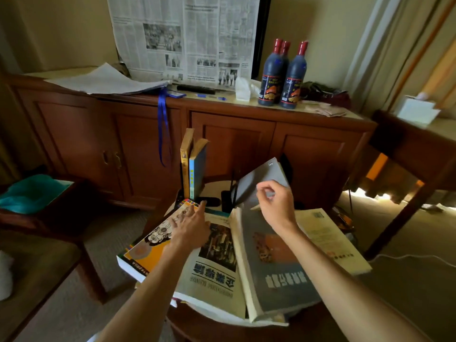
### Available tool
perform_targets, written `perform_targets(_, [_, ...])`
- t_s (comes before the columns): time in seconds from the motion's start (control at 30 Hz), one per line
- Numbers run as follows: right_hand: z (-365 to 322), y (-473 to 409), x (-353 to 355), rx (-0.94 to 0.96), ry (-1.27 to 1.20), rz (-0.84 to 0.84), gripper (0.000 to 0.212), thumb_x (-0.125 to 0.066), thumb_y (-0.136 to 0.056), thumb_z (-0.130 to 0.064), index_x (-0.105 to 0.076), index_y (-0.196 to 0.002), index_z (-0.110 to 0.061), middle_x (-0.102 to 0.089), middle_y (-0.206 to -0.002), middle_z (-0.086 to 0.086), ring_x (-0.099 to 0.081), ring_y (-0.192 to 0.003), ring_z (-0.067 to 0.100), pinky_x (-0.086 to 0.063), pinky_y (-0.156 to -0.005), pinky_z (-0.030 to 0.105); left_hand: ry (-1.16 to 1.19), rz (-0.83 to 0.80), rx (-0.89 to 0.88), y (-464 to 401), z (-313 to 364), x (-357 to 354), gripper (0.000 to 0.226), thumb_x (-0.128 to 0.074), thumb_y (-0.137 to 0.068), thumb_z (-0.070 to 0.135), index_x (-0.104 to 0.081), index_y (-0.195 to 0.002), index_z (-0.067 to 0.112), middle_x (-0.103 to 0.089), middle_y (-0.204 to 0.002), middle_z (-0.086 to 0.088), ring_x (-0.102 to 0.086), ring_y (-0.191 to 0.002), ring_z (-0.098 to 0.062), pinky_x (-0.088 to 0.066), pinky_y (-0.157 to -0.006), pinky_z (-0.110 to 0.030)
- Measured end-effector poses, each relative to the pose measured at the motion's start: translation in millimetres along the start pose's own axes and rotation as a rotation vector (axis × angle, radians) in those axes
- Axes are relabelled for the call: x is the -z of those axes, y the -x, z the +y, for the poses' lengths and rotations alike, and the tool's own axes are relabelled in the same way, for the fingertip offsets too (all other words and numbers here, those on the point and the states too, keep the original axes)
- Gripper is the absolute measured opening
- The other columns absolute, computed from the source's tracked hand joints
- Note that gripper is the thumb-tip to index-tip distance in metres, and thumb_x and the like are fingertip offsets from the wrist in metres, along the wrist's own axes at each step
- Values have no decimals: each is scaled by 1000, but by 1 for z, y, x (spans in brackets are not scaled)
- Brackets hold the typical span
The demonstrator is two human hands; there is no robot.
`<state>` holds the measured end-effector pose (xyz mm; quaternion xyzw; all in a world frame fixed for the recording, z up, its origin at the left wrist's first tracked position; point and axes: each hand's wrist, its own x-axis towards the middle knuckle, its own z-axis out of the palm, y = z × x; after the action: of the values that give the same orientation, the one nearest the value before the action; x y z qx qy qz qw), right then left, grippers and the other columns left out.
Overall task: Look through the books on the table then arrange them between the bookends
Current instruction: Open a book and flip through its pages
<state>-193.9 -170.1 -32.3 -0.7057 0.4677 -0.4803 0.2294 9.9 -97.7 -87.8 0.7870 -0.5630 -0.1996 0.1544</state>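
From your head camera, your left hand [190, 227] lies flat with straight fingers on the orange-covered book [150, 243] at the left of the round surface [212, 191]. Your right hand [274, 203] pinches the lifted grey cover [261, 178] of the grey book [278, 272], holding it raised and tilted away from you. Between those two lies a pale book [212, 275] with a dark photo on its cover, and a cream book [330, 240] sits at the right, partly under the grey one. At the far edge, two books [193, 166] stand upright side by side; beside them are dark bookend [227, 201] shapes, too dim to make out clearly. Behind stands a wooden cabinet [234, 144] carrying three dark bottles [283, 75].
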Motion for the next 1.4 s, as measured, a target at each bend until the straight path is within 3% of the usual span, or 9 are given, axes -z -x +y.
perform_targets(0.1, [20,-5,23,-268,-251,126,11,-65,-87,-7,-72,-82,-15,-72,-85,4,-67,-83,17,-54,-76,32,-58,86,-37,18,15,-23,64,-32,-103,34,-5,-160,29,-7,-167,-14,-6,-153,-38,-8,-122,-61])
perform_targets(0.23, [51,-2,30,-562,-424,84,6,-70,-90,-11,-65,-92,-11,-69,-110,20,-69,-102,33,-58,-87,37,-85,129,-22,15,9,-30,75,-19,-97,71,-5,-160,34,-6,-168,-12,-4,-155,-34,-7,-123,-57])
perform_targets(0.33, [73,-2,15,-719,-523,-12,52,-74,-88,-16,-53,-133,1,-59,-134,19,-62,-115,30,-51,-103,42,-155,135,-29,12,8,-35,85,-19,-91,80,0,-160,35,-5,-168,-13,-4,-154,-35,-9,-123,-59])
perform_targets(0.47, [89,-17,-13,-812,-501,0,69,-79,-84,-27,-46,-138,-2,-59,-132,14,-62,-106,24,-53,-90,37,-161,169,-17,10,7,-39,86,-17,-89,82,-1,-159,36,-7,-168,-13,-6,-155,-34,-11,-123,-57])
perform_targets(0.6, [96,-43,-29,-863,-603,75,64,-81,-82,-25,-50,-134,-5,-62,-124,12,-64,-95,20,-54,-97,45,-164,188,-11,9,7,-39,84,-19,-89,82,-5,-159,36,-11,-167,-11,-9,-154,-32,-13,-123,-56])
perform_targets(0.77, [100,-58,-35,-907,-694,98,39,-73,-89,-16,-55,-123,-7,-65,-122,16,-65,-107,34,-60,-69,40,-162,196,-8,11,10,-38,84,-19,-90,81,-6,-158,35,-13,-167,-10,-9,-154,-32,-13,-123,-56])
perform_targets(1.1, [28,-28,20,-654,-1013,206,42,-71,-89,-3,-54,-127,-3,-65,-123,18,-64,-115,33,-55,-95,48,-131,198,-30,17,13,-31,82,-31,-91,77,-17,-157,32,-22,-163,-10,-15,-151,-33,-17,-122,-55])
perform_targets(1.27, [-16,18,67,-548,-1093,191,48,-74,-86,-7,-53,-129,-4,-64,-125,15,-68,-111,28,-59,-89,44,-76,455,-276,35,25,-18,42,-51,-95,53,-63,-128,28,-37,-158,-14,-19,-150,-31,-24,-120,-54])
perform_targets(1.4, [-24,74,70,-567,-1206,213,41,-69,-86,-3,-56,-125,3,-63,-127,21,-67,-114,33,-59,-89,46,72,615,-299,67,61,4,49,-35,-102,52,-66,-121,20,-43,-153,-15,-30,-145,-32,-30,-114,-50])
